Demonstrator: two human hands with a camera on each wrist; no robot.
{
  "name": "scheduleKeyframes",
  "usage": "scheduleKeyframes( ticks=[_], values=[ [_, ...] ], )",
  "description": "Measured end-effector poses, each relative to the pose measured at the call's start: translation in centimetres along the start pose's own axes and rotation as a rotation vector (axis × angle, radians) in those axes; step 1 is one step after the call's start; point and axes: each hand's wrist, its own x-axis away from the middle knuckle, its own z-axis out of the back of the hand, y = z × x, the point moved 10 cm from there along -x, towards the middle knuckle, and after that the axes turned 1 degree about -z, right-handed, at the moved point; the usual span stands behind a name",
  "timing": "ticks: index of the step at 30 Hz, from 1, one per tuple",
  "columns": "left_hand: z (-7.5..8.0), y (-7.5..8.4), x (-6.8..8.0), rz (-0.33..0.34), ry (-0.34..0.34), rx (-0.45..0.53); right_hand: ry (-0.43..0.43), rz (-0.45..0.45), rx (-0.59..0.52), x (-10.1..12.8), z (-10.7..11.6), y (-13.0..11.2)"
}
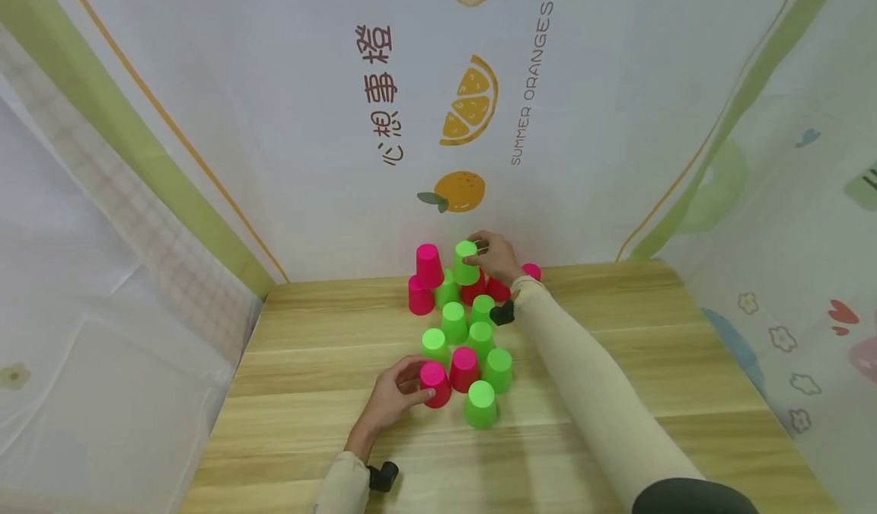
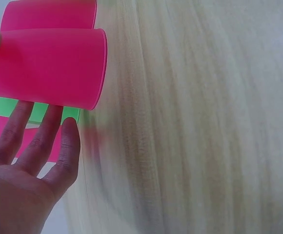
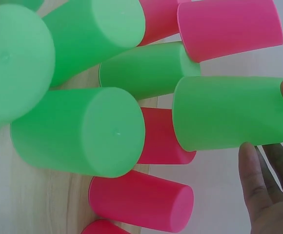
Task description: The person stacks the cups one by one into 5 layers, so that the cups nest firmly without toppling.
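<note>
We are watching two bare hands working among plastic cups on a wood-grained tabletop (image 1: 308, 369). The cups are standing mouth down, so their closed bases are facing up and we are seeing nothing of what their insides are holding. At the left front of the cluster, the left hand (image 1: 393, 400) is holding a near pink cup (image 1: 435, 384), its thumb on one side and its fingers along the other, parted by just the cup's width; we are unable to tell whether that cup's rim is touching the table. Just beside it a second pink cup (image 1: 464, 369) is standing, with a front green cup (image 1: 482, 405) sitting nearest the person and more green cups (image 1: 454, 324) filling the middle. At the back, the right hand (image 1: 499, 257) is pinching a raised green cup (image 1: 466, 261) near its base, thumb and fingers likewise only a cup's width apart. That cup is hanging or resting (we are not managing to tell which) over a back green cup (image 1: 447, 289) and a red cup (image 1: 473, 295). Just left of it, an upper pink cup (image 1: 429, 266) is straddling a lower pink cup (image 1: 421, 295) and the back green cup. Near the right wrist, a far pink cup (image 1: 530, 272) is showing only partly. Behind everything, a white cloth (image 1: 308, 156) printed with oranges is hanging.
</note>
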Motion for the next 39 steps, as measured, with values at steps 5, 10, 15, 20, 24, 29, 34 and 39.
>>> scheduleKeyframes(
  ticks=[5, 10, 15, 20, 24, 29, 34, 39],
  values=[
    [0.0, 0.0, -0.1, -0.007, 0.002, -0.005, -0.001, 0.0, 0.0, -0.3, 0.0, 0.2],
    [-0.1, 0.1, -0.1, -0.008, 0.0, -0.006, -0.003, -0.011, -0.005, -0.4, -0.1, 0.4],
    [-0.2, 0.0, -0.2, -0.008, 0.001, -0.009, -0.005, -0.006, 0.001, -0.3, 0.1, 0.4],
    [-0.3, 0.0, -0.2, -0.013, -0.005, -0.006, -0.011, 0.02, 0.044, 0.3, 0.8, 0.6],
    [-0.4, 0.0, -0.2, -0.018, -0.013, -0.007, -0.022, 0.025, 0.053, 1.3, 1.7, 1.2],
    [-0.2, -0.1, -0.2, -0.013, -0.01, -0.014, -0.029, 0.064, 0.077, 2.7, 2.7, 1.6],
    [0.3, -0.2, -0.2, -0.009, 0.0, -0.021, -0.024, 0.099, 0.106, 4.1, 3.4, 2.3],
    [0.9, -0.1, -0.3, 0.001, 0.011, -0.026, -0.016, 0.164, 0.11, 5.9, 4.0, 2.7]
  ],
)
